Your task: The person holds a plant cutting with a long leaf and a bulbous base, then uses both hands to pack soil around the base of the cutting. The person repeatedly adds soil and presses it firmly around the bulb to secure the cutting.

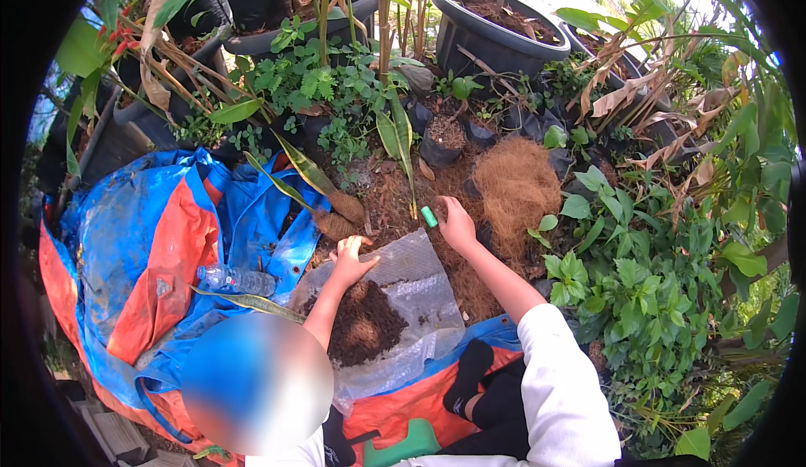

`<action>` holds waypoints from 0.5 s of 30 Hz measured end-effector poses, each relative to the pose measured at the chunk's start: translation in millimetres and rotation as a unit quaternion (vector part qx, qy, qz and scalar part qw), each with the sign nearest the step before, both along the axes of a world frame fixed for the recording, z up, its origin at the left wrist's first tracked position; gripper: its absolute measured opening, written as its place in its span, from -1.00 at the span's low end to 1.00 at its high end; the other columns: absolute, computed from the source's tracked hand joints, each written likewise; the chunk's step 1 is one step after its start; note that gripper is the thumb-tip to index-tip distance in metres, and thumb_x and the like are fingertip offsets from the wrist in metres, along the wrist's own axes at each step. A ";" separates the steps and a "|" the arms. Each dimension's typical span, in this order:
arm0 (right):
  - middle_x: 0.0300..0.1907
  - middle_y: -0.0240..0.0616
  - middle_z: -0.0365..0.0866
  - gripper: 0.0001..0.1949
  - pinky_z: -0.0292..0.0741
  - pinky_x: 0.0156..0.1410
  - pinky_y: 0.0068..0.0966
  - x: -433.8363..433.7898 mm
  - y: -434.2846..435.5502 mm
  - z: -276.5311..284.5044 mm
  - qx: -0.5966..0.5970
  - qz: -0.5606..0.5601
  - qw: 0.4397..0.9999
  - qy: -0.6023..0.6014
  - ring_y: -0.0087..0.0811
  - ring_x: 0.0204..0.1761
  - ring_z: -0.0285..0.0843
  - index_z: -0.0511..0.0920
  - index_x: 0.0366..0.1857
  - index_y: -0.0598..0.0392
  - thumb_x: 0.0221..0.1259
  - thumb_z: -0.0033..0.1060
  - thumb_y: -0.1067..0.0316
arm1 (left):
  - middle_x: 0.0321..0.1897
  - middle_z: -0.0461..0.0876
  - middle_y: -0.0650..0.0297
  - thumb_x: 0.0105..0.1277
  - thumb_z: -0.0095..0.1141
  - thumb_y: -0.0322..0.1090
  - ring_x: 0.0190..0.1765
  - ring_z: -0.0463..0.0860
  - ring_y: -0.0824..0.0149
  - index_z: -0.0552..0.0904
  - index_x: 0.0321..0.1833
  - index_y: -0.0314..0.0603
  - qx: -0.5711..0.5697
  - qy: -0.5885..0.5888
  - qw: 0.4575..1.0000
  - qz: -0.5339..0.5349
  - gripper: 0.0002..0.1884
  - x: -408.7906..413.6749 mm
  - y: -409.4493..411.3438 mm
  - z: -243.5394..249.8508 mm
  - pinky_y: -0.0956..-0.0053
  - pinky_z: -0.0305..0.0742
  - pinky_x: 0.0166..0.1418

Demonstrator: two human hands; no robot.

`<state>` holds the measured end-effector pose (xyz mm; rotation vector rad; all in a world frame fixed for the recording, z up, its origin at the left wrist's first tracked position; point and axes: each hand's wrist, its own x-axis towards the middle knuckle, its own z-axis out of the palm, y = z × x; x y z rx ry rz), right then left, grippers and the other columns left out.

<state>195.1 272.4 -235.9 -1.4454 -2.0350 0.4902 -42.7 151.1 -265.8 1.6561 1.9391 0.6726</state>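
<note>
My left hand [351, 260] has its fingers apart and holds nothing. It hovers over the far left of a bubble-wrap sheet [434, 306], near a heap of dark soil [359, 322] with a lighter brown patch on top. Just beyond it lie two variegated snake plants, their root balls [346, 208] wrapped in brown fibre. My right hand [456, 228] reaches past the sheet's far right corner, fingers curled, beside a small green roll [429, 216]. Whether the fingers grip the roll or something under them is hidden. An upright snake plant leaf [403, 133] stands just beyond.
A mound of coconut fibre [519, 187] lies at right. A clear plastic bottle [238, 279] and a loose snake plant leaf [258, 303] rest on a blue and orange tarpaulin [138, 215]. Black pots [497, 51] and a small grow bag [442, 143] line the back. Leafy shrubs [648, 303] crowd the right.
</note>
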 end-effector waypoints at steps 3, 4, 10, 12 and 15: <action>-0.29 -0.24 0.58 -0.82 0.45 -0.14 -0.42 -13.0 4.2 28.2 -0.090 -0.013 0.996 -0.003 -0.19 -0.22 0.55 0.53 -0.27 0.05 0.02 0.18 0.35 | 0.22 0.30 0.24 0.03 0.21 -0.08 0.29 0.20 0.17 0.18 0.28 -0.02 -0.023 -0.012 0.998 0.062 -0.26 -5.3 1.0 -0.1 -0.04 -0.03 0.20; -0.35 -0.29 0.60 -0.85 0.45 -0.11 -0.30 -19.2 4.0 37.6 -0.104 -0.021 0.994 -0.026 -0.14 -0.24 0.57 0.53 -0.32 0.05 0.03 0.16 0.30 | 0.28 0.23 0.20 0.04 0.20 -0.07 0.32 0.17 0.14 0.16 0.30 -0.02 -0.013 -0.031 0.996 0.085 -0.24 -7.0 -0.6 -0.6 -0.06 -0.04 0.21; 0.21 0.07 0.13 -0.49 0.30 0.18 -0.14 -26.0 -22.4 67.1 -0.183 0.021 0.966 -0.183 0.05 0.09 0.35 0.24 0.18 -0.03 0.11 0.10 0.22 | 0.40 -0.08 0.00 0.16 0.07 0.03 0.44 -0.15 0.01 0.20 0.33 0.19 -0.072 -0.122 0.984 0.109 -0.34 44.2 4.7 48.2 -0.14 -0.16 0.29; 0.28 0.08 0.00 -0.40 0.27 0.26 -0.19 -90.5 -56.7 81.6 -0.127 0.125 0.977 -0.115 0.05 0.24 0.17 0.18 0.22 0.00 0.08 0.14 0.16 | 0.35 0.05 0.02 0.19 0.01 0.06 0.40 -0.03 0.01 0.27 0.29 0.15 0.019 -0.374 0.912 0.166 -0.41 -3.4 -11.9 3.1 -0.08 -0.10 0.30; 0.28 0.01 0.08 -0.44 0.26 0.24 -0.20 -74.6 -91.3 80.4 0.003 0.123 0.992 -0.009 -0.03 0.25 0.18 0.18 0.23 0.01 0.15 0.04 0.10 | 0.18 0.35 0.11 0.20 -0.14 0.17 0.23 0.28 0.12 0.35 0.19 -0.10 -0.131 -0.662 0.707 0.212 -0.38 46.0 -20.0 53.7 0.17 0.06 0.29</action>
